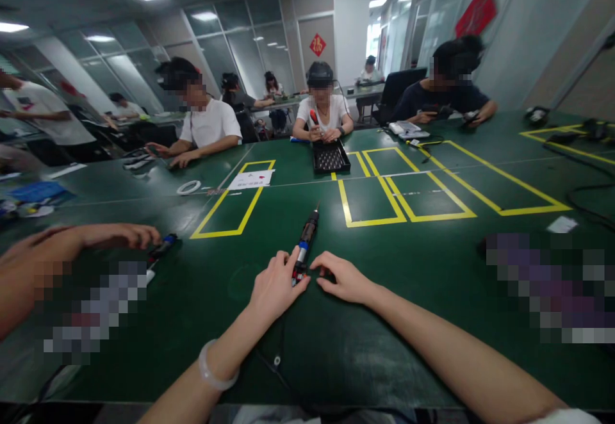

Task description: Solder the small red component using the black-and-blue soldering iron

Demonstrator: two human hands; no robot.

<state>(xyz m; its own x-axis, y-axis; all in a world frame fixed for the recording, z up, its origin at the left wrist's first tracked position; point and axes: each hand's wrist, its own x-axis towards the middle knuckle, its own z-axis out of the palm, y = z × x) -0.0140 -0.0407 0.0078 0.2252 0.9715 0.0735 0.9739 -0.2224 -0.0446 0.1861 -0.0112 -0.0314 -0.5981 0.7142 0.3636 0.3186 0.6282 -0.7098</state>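
Here at the near edge of the desk, the left hand is doing the holding: its grip is closing round the rear of what is looking like an electric screwdriver, thumb and forefinger lying either side of the body. The right hand is hovering just beside that rear end, fingers loosely curled, its own grip holding nothing, and whether a fingertip is brushing the tool I cannot tell. For handling this well, I'm judging that the left thumb and forefinger should be bearing evenly on the body, firm without squeezing, while the right fingers should be coming in from the side, level with the rear end and clear of the thin bit. The cord, running under the left forearm towards the near edge, is probably worth watching too; slack there should be sparing the tool a tug, if the two are joined, though the hand is hiding any joint. Now the pointing: the screwdriver is sitting about midway between the desk's left and right edges, closer to the near edge than the far one. Its bit is aiming at the far edge, its long axis running away from the wearer and leaning a little towards the far right corner, its rear end facing the near edge.
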